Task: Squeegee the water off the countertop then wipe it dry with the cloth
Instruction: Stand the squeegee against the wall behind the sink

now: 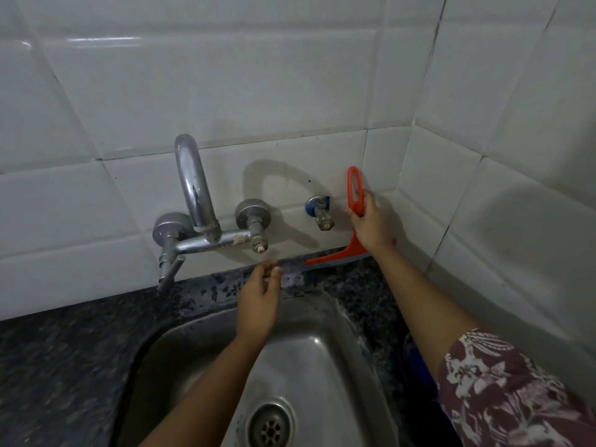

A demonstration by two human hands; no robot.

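Right hand [371,225] grips the squeegee [332,257], blade on the tabletop [64,343] behind the sink [322,359]; left hand [258,308] hovers open over the sink's back rim.

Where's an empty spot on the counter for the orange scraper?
The dark countertop left of the sink, below the wall tiles, is bare and wide. The thin strip behind the sink is crowded: the faucet, the left hand and the squeegee in the right hand are there.
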